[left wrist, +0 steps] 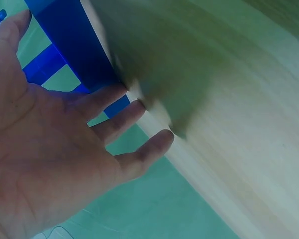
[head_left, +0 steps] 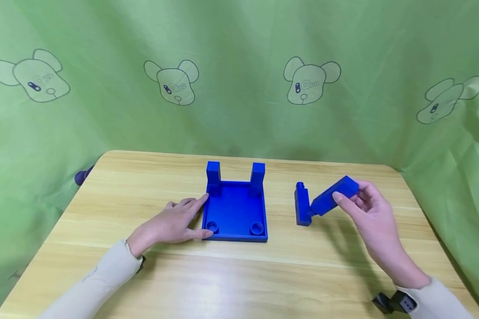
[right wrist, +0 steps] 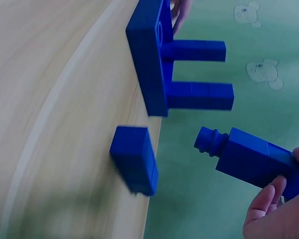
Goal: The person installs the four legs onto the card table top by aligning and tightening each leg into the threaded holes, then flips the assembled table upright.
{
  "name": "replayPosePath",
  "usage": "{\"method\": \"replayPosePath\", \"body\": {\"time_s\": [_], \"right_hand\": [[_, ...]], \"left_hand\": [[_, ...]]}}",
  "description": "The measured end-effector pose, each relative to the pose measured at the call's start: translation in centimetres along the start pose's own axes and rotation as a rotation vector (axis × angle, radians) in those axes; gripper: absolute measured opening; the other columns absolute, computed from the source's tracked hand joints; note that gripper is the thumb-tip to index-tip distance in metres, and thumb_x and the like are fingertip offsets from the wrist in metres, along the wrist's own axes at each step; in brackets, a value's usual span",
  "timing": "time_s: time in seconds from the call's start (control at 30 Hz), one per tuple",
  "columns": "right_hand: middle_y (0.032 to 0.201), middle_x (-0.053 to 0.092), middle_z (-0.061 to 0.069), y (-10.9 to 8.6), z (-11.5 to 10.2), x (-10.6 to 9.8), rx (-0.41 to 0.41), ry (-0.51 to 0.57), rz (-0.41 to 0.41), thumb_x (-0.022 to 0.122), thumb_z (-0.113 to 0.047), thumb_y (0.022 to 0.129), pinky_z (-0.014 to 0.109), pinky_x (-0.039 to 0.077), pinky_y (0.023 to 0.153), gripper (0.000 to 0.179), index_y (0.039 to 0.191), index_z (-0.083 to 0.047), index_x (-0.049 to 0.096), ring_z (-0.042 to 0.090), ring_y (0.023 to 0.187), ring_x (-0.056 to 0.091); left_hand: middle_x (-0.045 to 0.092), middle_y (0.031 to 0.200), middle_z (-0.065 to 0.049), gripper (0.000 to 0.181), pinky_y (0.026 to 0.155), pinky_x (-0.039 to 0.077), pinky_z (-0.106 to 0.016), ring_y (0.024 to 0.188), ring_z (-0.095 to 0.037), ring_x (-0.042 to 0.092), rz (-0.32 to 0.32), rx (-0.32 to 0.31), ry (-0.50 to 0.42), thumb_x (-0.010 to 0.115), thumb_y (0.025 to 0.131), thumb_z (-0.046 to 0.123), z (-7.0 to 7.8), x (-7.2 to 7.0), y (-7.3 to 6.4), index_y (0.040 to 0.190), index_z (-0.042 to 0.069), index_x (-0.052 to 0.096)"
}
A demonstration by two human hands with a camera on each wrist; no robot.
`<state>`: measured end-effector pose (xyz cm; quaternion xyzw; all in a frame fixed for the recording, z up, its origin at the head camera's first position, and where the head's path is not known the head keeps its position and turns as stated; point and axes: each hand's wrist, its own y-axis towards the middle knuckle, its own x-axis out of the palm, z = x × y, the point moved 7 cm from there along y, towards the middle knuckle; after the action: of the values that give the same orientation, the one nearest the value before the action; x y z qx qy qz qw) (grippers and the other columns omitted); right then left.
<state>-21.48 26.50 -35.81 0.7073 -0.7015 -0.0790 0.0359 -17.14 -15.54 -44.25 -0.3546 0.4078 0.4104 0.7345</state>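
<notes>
- Just right of the left hand (head_left: 173, 223), in the head view, sits the blue tray (head_left: 235, 208), flat on the wooden table (head_left: 223, 279); those fingers lie fairly straight against its left side, thumb at the near corner, bracing rather than clasping, I'd say.
- Over to the right hand (head_left: 373, 221), and it's a pinch! Thumb on one face, fingers on the other, the held blue leg (head_left: 329, 199) tilted above the table.
- Ahead and left of that hand lies the loose blue leg (head_left: 302, 206), screw end pointing away from the person.
- Beyond the left hand's thumb, the left post (head_left: 213, 175) and right post (head_left: 257, 177) stand at the tray's far corners; a bare socket (head_left: 257, 229) shows at the near right.
- Left wrist view now: fingers spread and extended, none wrapped round the tray, the thumb tip at its edge.
- Right wrist view: the threaded end (right wrist: 209, 142) juts out ahead of the pinching fingers, apart from the loose leg.
- Handling? Looks like light, stiff plastic, smooth enough to slip; the thread seems the delicate bit. Best hold: flat sides, well back from it, and the tray by its walls.
</notes>
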Motion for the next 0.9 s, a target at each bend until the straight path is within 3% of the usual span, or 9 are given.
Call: {"method": "replayPosePath", "body": {"time_s": [0.2, 0.53, 0.9], "right_hand": [[0.103, 0.063, -0.001, -0.3, -0.4, 2.5, -0.007, -0.024, -0.048, 0.077, -0.003, 0.102, 0.016, 0.054, 0.075, 0.027, 0.125, -0.011, 0.065, 0.011, 0.09, 0.059], [0.106, 0.066, 0.004, -0.9, -0.4, 7.0, 0.002, -0.084, -0.143, 0.077, -0.011, 0.104, 0.019, 0.055, 0.075, 0.032, 0.131, -0.004, 0.061, 0.014, 0.091, 0.063], [0.103, 0.063, 0.013, -0.8, -0.1, 11.8, -0.059, -0.117, -0.29, 0.076, -0.009, 0.104, 0.021, 0.054, 0.071, 0.034, 0.132, 0.003, 0.06, 0.017, 0.085, 0.059]], "left_hand": [[0.037, 0.172, -0.02, 0.107, 0.117, 0.027, -0.08, 0.158, -0.045, 0.033, -0.001, 0.011, 0.022, 0.059, 0.103, 0.073, 0.0, 0.0, -0.1, 0.176, 0.007, 0.016], [0.035, 0.173, -0.021, 0.104, 0.116, 0.028, -0.081, 0.158, -0.047, 0.032, 0.012, 0.036, 0.029, 0.058, 0.104, 0.071, -0.3, 0.2, -0.7, 0.176, 0.008, 0.019], [0.04, 0.17, -0.021, 0.098, 0.115, 0.031, -0.08, 0.156, -0.046, 0.036, 0.022, 0.049, 0.032, 0.061, 0.105, 0.063, -0.4, -0.3, -0.7, 0.175, 0.006, 0.022]]}}
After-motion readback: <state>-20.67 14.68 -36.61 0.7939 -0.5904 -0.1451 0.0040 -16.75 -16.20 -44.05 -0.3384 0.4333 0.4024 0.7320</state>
